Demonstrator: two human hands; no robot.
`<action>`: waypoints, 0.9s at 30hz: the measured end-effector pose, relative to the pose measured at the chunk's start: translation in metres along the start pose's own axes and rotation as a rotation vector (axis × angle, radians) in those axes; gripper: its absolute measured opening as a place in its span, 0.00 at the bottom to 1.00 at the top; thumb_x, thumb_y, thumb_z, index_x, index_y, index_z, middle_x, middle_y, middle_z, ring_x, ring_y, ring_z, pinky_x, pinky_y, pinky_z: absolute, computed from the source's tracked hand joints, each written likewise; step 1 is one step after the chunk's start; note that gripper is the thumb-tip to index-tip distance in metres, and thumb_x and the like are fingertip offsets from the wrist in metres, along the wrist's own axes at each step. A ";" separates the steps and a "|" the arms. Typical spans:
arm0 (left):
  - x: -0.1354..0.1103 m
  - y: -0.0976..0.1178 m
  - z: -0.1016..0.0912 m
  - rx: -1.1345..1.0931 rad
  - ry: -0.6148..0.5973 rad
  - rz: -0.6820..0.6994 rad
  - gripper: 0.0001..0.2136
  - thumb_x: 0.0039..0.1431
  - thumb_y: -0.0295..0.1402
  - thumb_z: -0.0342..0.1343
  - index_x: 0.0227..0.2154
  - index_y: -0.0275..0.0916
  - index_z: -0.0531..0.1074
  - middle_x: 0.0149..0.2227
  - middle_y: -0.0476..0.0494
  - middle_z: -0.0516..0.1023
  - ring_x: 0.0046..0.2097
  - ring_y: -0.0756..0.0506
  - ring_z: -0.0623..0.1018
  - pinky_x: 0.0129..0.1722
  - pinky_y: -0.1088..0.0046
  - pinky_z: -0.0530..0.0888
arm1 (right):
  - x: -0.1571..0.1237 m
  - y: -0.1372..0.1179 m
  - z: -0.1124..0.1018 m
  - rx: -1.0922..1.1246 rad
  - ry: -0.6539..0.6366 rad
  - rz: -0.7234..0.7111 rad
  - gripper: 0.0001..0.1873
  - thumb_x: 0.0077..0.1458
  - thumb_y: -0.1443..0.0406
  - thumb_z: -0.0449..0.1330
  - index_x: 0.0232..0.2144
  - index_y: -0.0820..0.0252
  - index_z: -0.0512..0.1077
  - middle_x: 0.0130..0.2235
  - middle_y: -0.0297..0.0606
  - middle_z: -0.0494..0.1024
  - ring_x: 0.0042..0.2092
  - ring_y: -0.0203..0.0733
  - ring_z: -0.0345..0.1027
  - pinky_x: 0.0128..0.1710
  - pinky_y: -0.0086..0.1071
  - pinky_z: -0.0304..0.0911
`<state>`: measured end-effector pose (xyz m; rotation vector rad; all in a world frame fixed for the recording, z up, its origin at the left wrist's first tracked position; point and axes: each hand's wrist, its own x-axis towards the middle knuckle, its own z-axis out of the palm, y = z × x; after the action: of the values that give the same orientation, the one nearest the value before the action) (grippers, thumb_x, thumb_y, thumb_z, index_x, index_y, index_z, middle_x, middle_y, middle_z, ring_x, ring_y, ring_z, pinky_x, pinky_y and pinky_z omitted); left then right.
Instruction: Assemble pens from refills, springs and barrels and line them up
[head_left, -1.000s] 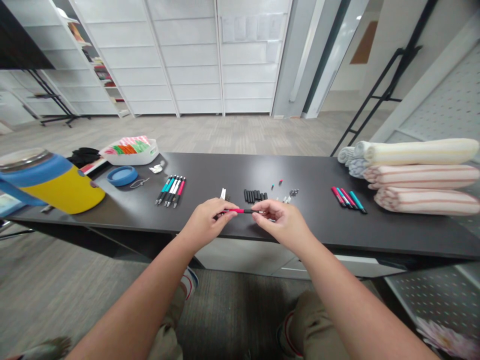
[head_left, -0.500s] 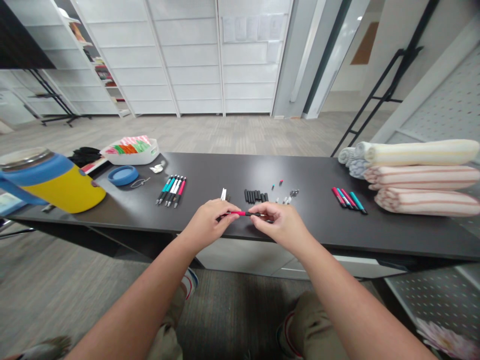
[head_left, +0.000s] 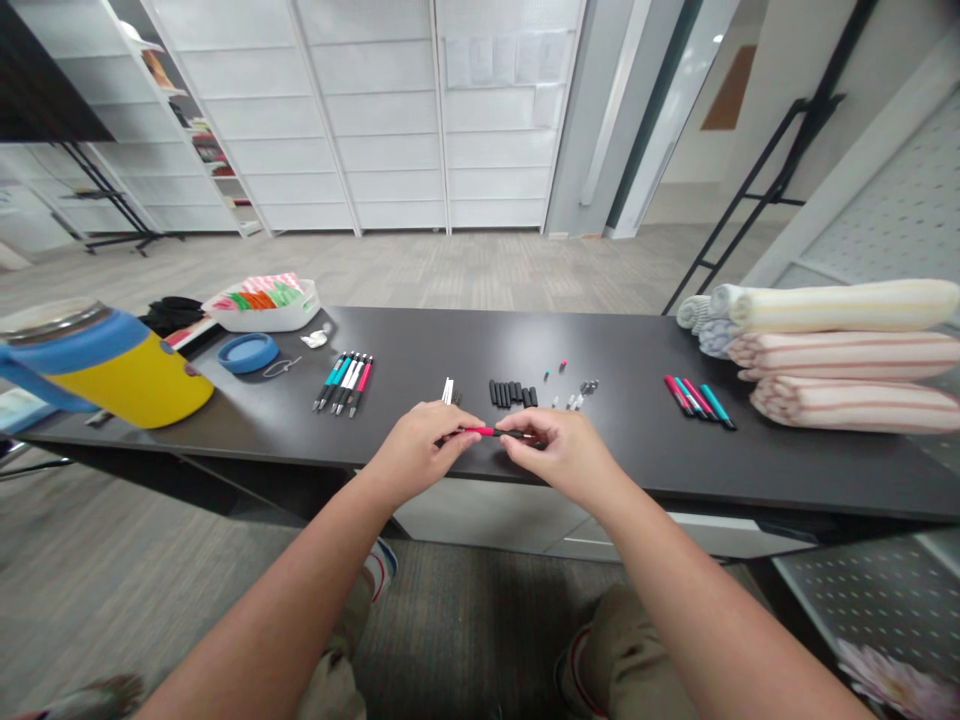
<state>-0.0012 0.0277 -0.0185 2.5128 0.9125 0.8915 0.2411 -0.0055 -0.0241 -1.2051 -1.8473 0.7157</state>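
**A:** Head view: where are the hands?

**B:** Centre of the frame, over the near edge of the long black table [head_left: 450,345]. The left hand [head_left: 416,452] is curled nearly closed, its fingertips pinching the pink end of a slim pink-and-black plastic pen [head_left: 484,432]. The right hand [head_left: 561,452] is just as closed, with thumb and forefinger nipping the black end.

**A:** And the pen?

**B:** It is level between the two hands, just above the tabletop.

**A:** What has changed from a second ago?

**B:** The right hand has slid inward along the pen. The gap between the hands has shrunk, and only a short pink stretch and a bit of black show now. I judge the black piece is being worked up along the barrel.

**A:** What is around them?

**B:**
- Just above the hands lies a row of short black rubber sleeves [head_left: 512,393], with small white plastic pieces [head_left: 448,389] to its left.
- Left of centre is a cluster of teal, white and pink pens [head_left: 343,381].
- Right of centre is a fan of pink and teal pen barrels [head_left: 697,397].
- At the right edge sit stacked rolled striped towels [head_left: 847,350].
- At the left edge lies a yellow jug with a blue band [head_left: 112,375].
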 end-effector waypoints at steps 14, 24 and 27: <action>0.004 0.000 0.003 -0.593 0.309 -0.399 0.14 0.56 0.42 0.71 0.40 0.39 0.81 0.35 0.45 0.82 0.35 0.47 0.78 0.38 0.72 0.72 | -0.005 -0.004 0.003 0.044 -0.043 -0.044 0.07 0.62 0.62 0.65 0.43 0.52 0.77 0.38 0.33 0.85 0.36 0.39 0.78 0.39 0.32 0.72; 0.016 0.007 0.013 -1.307 0.499 -0.429 0.14 0.63 0.44 0.66 0.38 0.38 0.75 0.37 0.44 0.80 0.39 0.47 0.79 0.42 0.71 0.75 | -0.006 -0.002 -0.002 0.067 0.044 -0.035 0.08 0.68 0.58 0.60 0.43 0.53 0.76 0.38 0.34 0.84 0.38 0.40 0.78 0.40 0.32 0.70; 0.015 0.004 0.010 -1.376 0.482 -0.477 0.14 0.65 0.43 0.65 0.41 0.37 0.75 0.31 0.47 0.77 0.33 0.49 0.77 0.38 0.73 0.75 | -0.007 -0.005 -0.001 -0.048 0.046 -0.070 0.09 0.69 0.58 0.58 0.39 0.53 0.77 0.34 0.32 0.82 0.35 0.39 0.75 0.35 0.31 0.65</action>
<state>0.0158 0.0340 -0.0173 0.8963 0.5901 1.3132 0.2408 -0.0138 -0.0220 -1.1723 -1.8687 0.6036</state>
